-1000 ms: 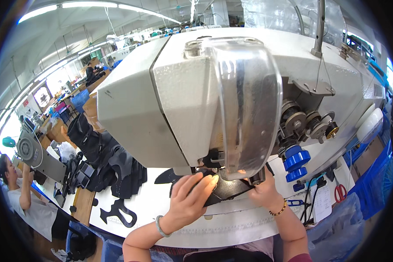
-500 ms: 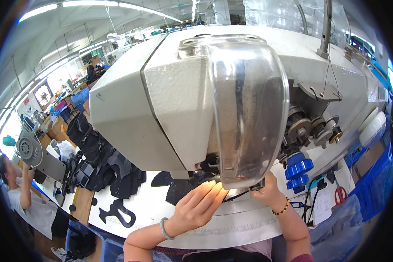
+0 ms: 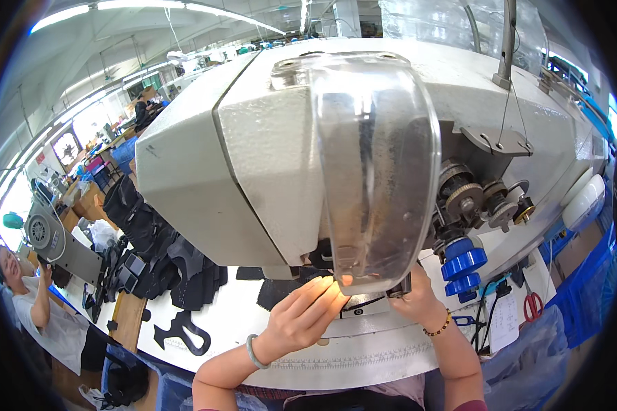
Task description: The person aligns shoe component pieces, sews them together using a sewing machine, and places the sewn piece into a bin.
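A pale sewing machine head (image 3: 192, 157) fills the middle, with a clear plastic guard (image 3: 384, 178) at its front. My left hand (image 3: 305, 316) reaches in beneath the guard, its fingers straight and pressed together. Their tips glow in the machine's light, and whatever they pinch is hidden. Black fabric (image 3: 273, 293) lies beside these fingers on the white table. To the right, my right hand (image 3: 418, 301) is closed with curled fingers by a small metal part (image 3: 399, 286) under the guard; what it grips cannot be made out. A thin black strip (image 3: 365, 303) shows between the hands.
Black cut pieces (image 3: 192, 270) are heaped at the left, near a loose black cutout (image 3: 184, 334). Blue knobs (image 3: 465, 264) and thread tensioners project at the right. Red-handled scissors (image 3: 532, 305) and black cables lie beyond. A co-worker (image 3: 48, 308) sits far left.
The machine and both hands appear slightly further left and higher in the picture. More of the white machine bed shows between my hands. The co-worker's head has turned.
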Available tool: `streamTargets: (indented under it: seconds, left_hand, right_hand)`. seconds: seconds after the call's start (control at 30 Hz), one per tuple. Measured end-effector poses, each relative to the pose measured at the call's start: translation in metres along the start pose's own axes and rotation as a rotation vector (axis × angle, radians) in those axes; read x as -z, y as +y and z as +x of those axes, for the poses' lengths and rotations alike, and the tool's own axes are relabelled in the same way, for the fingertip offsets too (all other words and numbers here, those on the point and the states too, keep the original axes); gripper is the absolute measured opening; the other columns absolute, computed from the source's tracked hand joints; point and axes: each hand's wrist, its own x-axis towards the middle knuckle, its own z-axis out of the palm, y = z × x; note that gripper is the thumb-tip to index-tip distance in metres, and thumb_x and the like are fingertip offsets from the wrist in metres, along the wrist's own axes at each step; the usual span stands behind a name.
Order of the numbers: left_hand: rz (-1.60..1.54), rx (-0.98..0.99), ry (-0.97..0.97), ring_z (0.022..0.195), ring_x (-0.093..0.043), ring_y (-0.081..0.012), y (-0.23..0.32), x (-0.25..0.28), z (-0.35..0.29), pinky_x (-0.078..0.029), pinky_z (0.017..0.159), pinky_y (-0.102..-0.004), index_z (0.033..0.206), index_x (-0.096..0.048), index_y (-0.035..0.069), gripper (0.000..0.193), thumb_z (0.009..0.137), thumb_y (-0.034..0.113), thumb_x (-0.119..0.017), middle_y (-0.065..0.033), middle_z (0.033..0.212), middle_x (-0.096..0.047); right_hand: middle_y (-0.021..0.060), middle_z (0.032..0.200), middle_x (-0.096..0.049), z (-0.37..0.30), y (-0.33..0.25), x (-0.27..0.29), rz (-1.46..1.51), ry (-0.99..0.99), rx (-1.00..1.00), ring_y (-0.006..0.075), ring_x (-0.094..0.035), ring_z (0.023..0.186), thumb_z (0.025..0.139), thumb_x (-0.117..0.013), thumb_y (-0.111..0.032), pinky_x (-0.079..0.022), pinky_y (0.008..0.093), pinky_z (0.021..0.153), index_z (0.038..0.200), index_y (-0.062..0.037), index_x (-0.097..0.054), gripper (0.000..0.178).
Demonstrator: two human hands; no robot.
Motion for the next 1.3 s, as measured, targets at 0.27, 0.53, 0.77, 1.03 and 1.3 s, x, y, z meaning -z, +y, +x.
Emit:
streamTargets:
  seconds: [0.27,0.53,0.77,1.03,1.3]
  left_hand:
    - [-0.014,0.004,0.113,0.083,-0.061,-0.0193,-0.003,-0.011,0.0,-0.053,0.076,-0.029,0.08,-0.064,0.003,0.013,0.068,0.005,-0.069,-0.0041,0.082,-0.059]
    - [-0.016,0.051,0.168,0.083,-0.06,-0.0235,0.003,-0.019,-0.008,-0.05,0.07,-0.0329,0.087,-0.062,-0.002,0.02,0.067,0.002,-0.066,-0.0104,0.09,-0.059]
    - [0.049,0.129,0.055,0.084,-0.057,-0.0217,0.023,-0.019,-0.001,-0.044,0.075,-0.0325,0.094,-0.063,-0.003,0.029,0.067,0.007,-0.063,-0.0108,0.095,-0.058]
    - [0.057,0.168,0.108,0.087,-0.055,-0.0188,0.009,-0.026,-0.013,-0.043,0.074,-0.0306,0.097,-0.066,0.005,0.031,0.066,0.007,-0.064,-0.0054,0.1,-0.057]
    - [-0.033,0.116,0.218,0.091,-0.054,-0.018,0.003,-0.029,-0.015,-0.048,0.076,-0.0298,0.093,-0.069,0.01,0.03,0.064,0.006,-0.07,-0.0024,0.097,-0.059]
  right_hand:
    - [0.0143,0.097,-0.06,-0.001,0.001,0.001,-0.01,-0.051,-0.018,0.0326,-0.059,0.087,0.061,-0.061,0.007,-0.046,0.0375,0.078,0.095,-0.0004,-0.065,0.035]
    - [0.0147,0.096,-0.061,0.014,-0.025,0.009,-0.041,-0.095,0.008,0.0328,-0.059,0.089,0.061,-0.058,0.008,-0.048,0.0387,0.08,0.097,0.0008,-0.064,0.037]
    - [0.0183,0.098,-0.061,0.014,-0.042,0.007,-0.212,-0.053,0.121,0.034,-0.058,0.092,0.055,-0.054,0.01,-0.047,0.0396,0.082,0.101,0.002,-0.062,0.047]
    - [0.0171,0.102,-0.054,0.018,-0.079,0.03,-0.051,-0.085,-0.113,0.0316,-0.054,0.084,0.065,-0.066,0.0,-0.046,0.0375,0.073,0.108,0.0007,-0.054,0.045]
    - [-0.0019,0.087,-0.058,0.019,0.001,0.04,0.656,-0.391,-0.85,0.006,-0.053,0.075,0.089,-0.052,-0.011,-0.044,0.0232,0.065,0.098,0.0004,-0.055,0.015]
